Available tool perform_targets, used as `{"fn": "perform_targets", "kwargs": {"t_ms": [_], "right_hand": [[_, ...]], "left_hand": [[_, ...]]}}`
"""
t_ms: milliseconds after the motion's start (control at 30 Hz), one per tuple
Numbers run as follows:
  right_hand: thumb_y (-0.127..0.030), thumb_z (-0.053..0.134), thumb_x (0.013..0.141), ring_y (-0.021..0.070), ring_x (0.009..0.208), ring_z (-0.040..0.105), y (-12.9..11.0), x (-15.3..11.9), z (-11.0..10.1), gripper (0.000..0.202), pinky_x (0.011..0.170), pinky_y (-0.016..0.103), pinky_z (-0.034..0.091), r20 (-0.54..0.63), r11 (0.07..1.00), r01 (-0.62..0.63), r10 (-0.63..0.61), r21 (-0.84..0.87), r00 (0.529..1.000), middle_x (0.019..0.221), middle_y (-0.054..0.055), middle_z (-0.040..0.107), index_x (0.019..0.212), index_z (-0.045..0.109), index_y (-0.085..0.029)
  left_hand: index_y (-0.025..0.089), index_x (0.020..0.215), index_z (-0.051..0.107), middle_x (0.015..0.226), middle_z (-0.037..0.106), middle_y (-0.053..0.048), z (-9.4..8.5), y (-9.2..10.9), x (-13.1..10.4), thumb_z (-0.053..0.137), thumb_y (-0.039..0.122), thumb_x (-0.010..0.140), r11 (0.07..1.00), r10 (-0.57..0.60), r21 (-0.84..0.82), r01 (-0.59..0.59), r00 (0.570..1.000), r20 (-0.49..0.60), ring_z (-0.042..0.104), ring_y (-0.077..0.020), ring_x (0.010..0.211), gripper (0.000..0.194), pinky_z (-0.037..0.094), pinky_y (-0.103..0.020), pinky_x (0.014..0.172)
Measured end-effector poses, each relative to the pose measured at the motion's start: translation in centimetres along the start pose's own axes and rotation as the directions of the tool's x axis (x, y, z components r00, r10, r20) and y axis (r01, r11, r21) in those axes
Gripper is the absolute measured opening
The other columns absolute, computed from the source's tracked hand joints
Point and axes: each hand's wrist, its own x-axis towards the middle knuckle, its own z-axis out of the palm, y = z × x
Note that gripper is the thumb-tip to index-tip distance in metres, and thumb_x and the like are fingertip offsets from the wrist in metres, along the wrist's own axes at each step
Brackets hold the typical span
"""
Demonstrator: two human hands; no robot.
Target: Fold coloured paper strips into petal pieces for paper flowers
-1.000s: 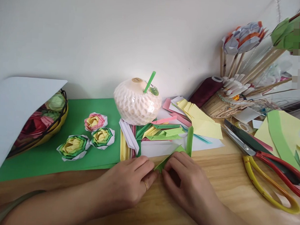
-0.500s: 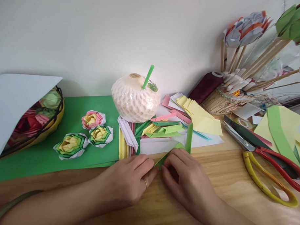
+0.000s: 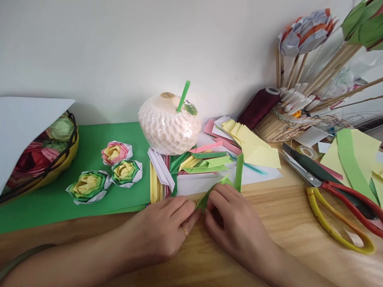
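Between my two hands is a small piece of folded green paper (image 3: 204, 199), low over the wooden table. My left hand (image 3: 168, 222) pinches its left end, with a ring on one finger. The fingers of my right hand (image 3: 231, 214) are curled round its other side and cover much of it. Just beyond my hands lie folded strips of green, yellow, pink and white paper (image 3: 214, 163). Left of these are three folded paper flowers (image 3: 88, 186) on a green sheet (image 3: 123, 130).
A netted white coconut (image 3: 170, 128) with a green straw stands at the back. Scissors (image 3: 331, 186) with red and yellow handles lie at right, near a maroon thread spool (image 3: 258, 106) and a basket of sticks (image 3: 272, 125). Another basket (image 3: 60, 164) of paper flowers stands at left.
The whole view has shifted slightly, so the things at right appear further left and a little higher. My hands keep nearly the same grip on the green paper.
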Motion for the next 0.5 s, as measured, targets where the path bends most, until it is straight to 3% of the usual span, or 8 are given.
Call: {"fn": "perform_targets", "kwargs": {"t_ms": [133,233,367,500], "right_hand": [[-0.009,0.045,0.084,0.0161,0.072,0.049,1.0,-0.1,-0.8,0.011,0.062,0.028,0.042,0.041,0.995,0.008,-0.012,0.097,0.999,0.086,0.005,0.052,0.085,0.051,-0.018],[-0.010,0.044,0.089,0.0168,0.076,0.050,1.8,-0.3,-2.0,0.017,0.065,0.028,0.042,0.105,0.992,0.121,-0.123,0.028,0.987,0.090,0.005,0.053,0.091,0.057,-0.019],[-0.012,0.043,0.091,0.0206,0.083,0.048,1.9,-0.7,-3.3,0.021,0.071,0.033,0.040,0.216,0.941,0.337,-0.326,-0.016,0.921,0.090,0.006,0.058,0.101,0.061,-0.018],[-0.016,0.043,0.091,0.0207,0.083,0.048,1.0,-1.1,-3.2,0.019,0.073,0.035,0.038,0.283,0.932,0.363,-0.352,0.014,0.892,0.091,0.007,0.058,0.100,0.060,-0.015]], "left_hand": [[0.005,0.104,0.058,0.083,0.058,-0.007,0.3,-0.1,-0.5,0.043,0.011,0.095,1.000,0.004,-0.003,-0.004,0.998,0.064,0.058,-0.0210,0.081,0.018,0.049,-0.031,0.059],[0.006,0.110,0.056,0.083,0.057,-0.006,0.6,-0.1,-0.7,0.046,0.013,0.095,1.000,-0.005,0.016,0.003,0.997,0.075,0.057,-0.0199,0.080,0.019,0.048,-0.030,0.059],[0.010,0.102,0.059,0.078,0.056,-0.003,0.2,-0.2,-0.6,0.048,0.014,0.095,0.993,-0.058,0.106,0.053,0.997,0.043,0.055,-0.0183,0.076,0.014,0.046,-0.029,0.057],[0.004,0.101,0.061,0.082,0.061,-0.008,-0.6,-0.4,-0.1,0.039,0.007,0.096,0.984,-0.023,0.180,0.018,0.999,0.028,0.054,-0.0188,0.074,0.023,0.047,-0.030,0.057]]}}
